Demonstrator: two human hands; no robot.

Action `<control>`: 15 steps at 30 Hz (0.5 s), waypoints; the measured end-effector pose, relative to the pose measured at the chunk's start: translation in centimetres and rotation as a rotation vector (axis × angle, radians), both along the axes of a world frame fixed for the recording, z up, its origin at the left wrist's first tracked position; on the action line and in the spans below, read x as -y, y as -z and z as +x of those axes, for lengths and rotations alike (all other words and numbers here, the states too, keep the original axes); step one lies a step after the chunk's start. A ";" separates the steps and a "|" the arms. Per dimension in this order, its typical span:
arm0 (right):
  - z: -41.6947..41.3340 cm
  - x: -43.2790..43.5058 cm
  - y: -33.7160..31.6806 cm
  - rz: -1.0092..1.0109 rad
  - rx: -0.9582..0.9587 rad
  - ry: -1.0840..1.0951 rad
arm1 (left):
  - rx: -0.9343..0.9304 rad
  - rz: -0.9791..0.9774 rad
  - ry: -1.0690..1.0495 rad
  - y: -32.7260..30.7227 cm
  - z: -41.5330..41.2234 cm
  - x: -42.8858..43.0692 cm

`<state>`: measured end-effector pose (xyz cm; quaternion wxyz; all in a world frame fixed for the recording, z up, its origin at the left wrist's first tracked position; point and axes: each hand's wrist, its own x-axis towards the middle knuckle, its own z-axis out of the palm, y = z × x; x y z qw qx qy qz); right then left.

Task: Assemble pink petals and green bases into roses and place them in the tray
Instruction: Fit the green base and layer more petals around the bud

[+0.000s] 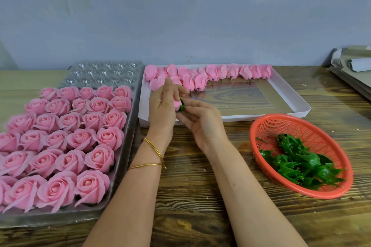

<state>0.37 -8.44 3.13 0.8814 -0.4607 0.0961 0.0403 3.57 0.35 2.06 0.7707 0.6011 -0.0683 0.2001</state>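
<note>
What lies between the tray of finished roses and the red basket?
Head view: bare wooden table, crossed by both forearms. The left hand and right hand hold a pink bud and green base, in front of the white box.

A small craft workshop: wooden tabletop [200, 196] against a bare wall, tray [124, 146] of finished roses [70, 136], basket [297, 126] of parts.

A scuffed grey-blue wall [180, 6] backs the wood-grain table [190, 186]; what may be flattened cardboard [357, 82] lies stacked far right.
</note>
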 end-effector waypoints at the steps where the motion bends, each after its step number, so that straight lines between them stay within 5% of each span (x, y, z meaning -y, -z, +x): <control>1: 0.0 0.0 0.0 -0.005 0.002 -0.007 | -0.009 -0.020 0.012 0.0 0.0 0.0; 15: -0.5 0.3 -0.1 0.061 0.015 -0.075 | -0.098 -0.184 0.137 -0.7 -0.3 -0.5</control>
